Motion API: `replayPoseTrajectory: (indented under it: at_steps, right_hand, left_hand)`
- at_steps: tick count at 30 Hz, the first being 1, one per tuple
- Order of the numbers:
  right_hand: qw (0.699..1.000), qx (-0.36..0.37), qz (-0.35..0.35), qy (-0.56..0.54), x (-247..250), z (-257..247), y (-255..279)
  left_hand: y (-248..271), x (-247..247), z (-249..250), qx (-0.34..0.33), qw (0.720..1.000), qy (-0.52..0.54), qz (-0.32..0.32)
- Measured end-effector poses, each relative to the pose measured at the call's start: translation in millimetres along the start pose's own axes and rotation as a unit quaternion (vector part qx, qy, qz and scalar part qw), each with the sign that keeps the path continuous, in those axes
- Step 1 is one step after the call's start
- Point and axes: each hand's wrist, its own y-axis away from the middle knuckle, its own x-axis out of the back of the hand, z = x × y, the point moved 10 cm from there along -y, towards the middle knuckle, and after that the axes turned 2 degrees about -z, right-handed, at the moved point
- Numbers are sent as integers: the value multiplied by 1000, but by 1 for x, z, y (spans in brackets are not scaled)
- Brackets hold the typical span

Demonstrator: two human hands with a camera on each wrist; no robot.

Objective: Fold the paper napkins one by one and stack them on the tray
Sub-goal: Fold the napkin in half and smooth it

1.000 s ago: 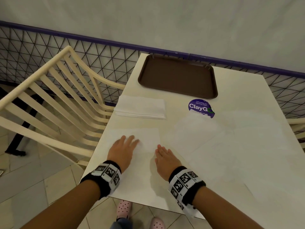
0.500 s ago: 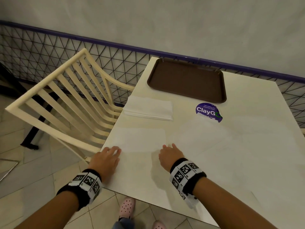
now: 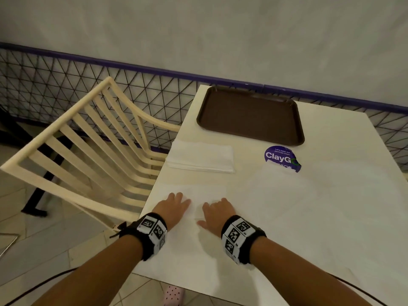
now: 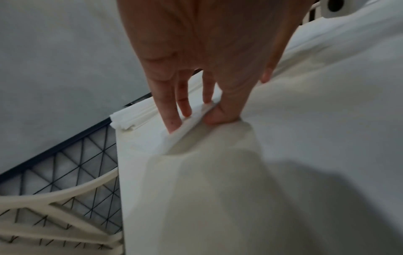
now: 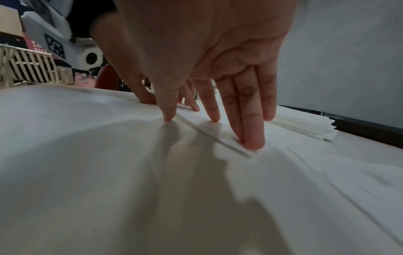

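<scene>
Napkin (image 3: 198, 195) flat on worktop (image 3: 331, 217), left hand (image 3: 174, 208) pinching its folded edge, right hand (image 3: 217, 214) pressing with straight fingers; tray (image 3: 298, 138) bare, stack (image 3: 201, 157) beside.

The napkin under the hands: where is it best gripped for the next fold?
Probably the napkin's near edge, from the person's side: it lies flat, and the left hand already pinches that edge while the right hand's straight fingers press it down.

The white table (image 3: 331, 217) carries a brown tray (image 3: 250, 114), napkin stack (image 3: 201, 156), one napkin (image 3: 207, 192) and purple sticker (image 3: 281, 156).
</scene>
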Motion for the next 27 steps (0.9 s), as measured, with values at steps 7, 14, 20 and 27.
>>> replayPoseTrajectory:
  at_steps: [7, 14, 20, 27]
  right_hand:
    - [998, -20, 26, 49, 17, 20, -7]
    - [981, -113, 154, -6, 121, 99, -14]
    - [971, -151, 177, -49, 163, 131, -34]
    - [982, -140, 91, -91, 103, 118, -57]
  left_hand:
    - [-11, 15, -12, -85, 996, -24, -13]
    - [-52, 128, -64, -100, 983, -86, 126]
    - [-80, 180, -93, -82, 964, -105, 231]
    - [-96, 122, -80, -141, 945, -82, 283]
